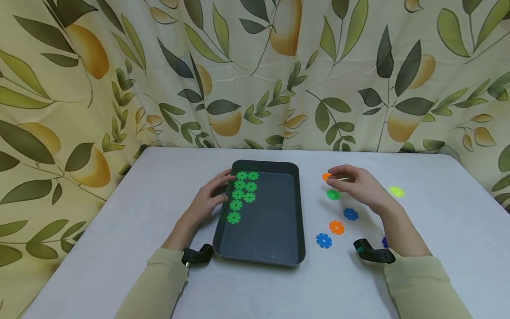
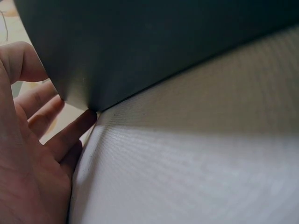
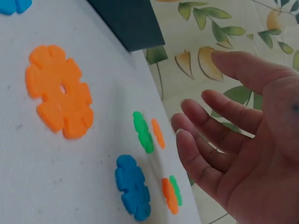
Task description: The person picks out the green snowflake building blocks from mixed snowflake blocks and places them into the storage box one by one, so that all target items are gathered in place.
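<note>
My left hand (image 1: 207, 198) is at the left side of a dark grey rectangular tray (image 1: 275, 235), its fingers relaxed and fingertips right at the tray's wall. In the left wrist view those fingers (image 2: 74, 133) reach the tray's lower corner. Inside the tray, several green notched plastic discs (image 1: 237, 194) form two columns along the left side. My right hand (image 1: 360, 186) hovers over the right part of the table, fingers loosely bent; the right wrist view shows nothing between them. Below and beside it lie an orange disc (image 1: 326, 176) and a green disc (image 1: 332, 195).
On the white table (image 1: 239, 292), right of the tray, lie blue discs (image 1: 350, 214), another orange disc (image 1: 336, 227) and a yellow disc (image 1: 396, 191). A dark blue disc (image 1: 384, 242) is partly hidden by the right wrist. A leaf-and-fruit patterned curtain (image 1: 263, 88) hangs behind the table.
</note>
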